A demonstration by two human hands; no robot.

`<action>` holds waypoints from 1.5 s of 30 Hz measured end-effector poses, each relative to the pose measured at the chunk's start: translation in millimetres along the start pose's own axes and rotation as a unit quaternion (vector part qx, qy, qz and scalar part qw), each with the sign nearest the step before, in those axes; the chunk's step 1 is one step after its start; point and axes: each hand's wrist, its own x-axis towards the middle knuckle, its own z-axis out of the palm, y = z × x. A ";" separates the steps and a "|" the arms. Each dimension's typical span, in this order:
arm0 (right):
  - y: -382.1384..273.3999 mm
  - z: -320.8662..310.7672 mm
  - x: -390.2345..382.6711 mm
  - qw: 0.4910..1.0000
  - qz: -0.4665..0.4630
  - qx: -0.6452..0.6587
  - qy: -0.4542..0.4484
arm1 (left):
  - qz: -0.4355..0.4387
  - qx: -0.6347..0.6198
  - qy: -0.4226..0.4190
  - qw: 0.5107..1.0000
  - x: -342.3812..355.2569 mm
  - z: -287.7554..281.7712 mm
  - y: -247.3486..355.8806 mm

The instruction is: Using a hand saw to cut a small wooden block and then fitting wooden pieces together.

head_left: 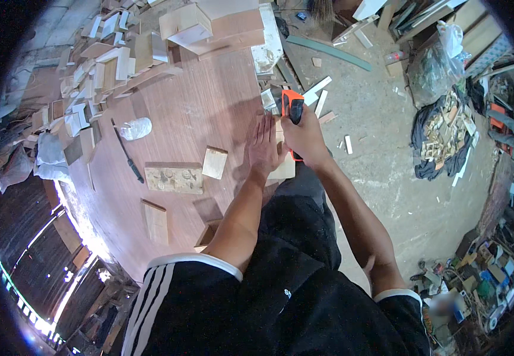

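Head view: right hand (307, 139) clenched round an orange-and-black handle (292, 96), left hand (262, 148) outstretched flat on a pale board (281, 171)

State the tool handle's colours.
The tool handle in the right hand is orange and black; see head view.

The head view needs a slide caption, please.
Right hand grips orange-and-black tool, left hand flat beside it, by the table's edge.

At upper centre, the orange-and-black handle (293, 95) looks plastic. The tabletop (212, 107), left of centre, shows smooth wood grain. Right of centre, the concrete floor (381, 193) looks rough, matt; the upper-right bag (435, 74) is glossy, see-through plastic.
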 end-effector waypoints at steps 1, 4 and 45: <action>1.6 -1.8 6.8 1.000 -0.003 0.001 0.001 | 0.000 -0.002 0.015 1.000 -0.4 0.8 1.2; 4.7 -3.8 19.9 0.998 0.051 0.015 -0.032 | -0.001 -0.003 0.035 0.999 -0.8 1.1 -1.9; 12.5 40.9 14.0 0.995 -0.020 -0.096 0.017 | -0.162 0.008 0.220 0.962 102.1 -4.0 -54.9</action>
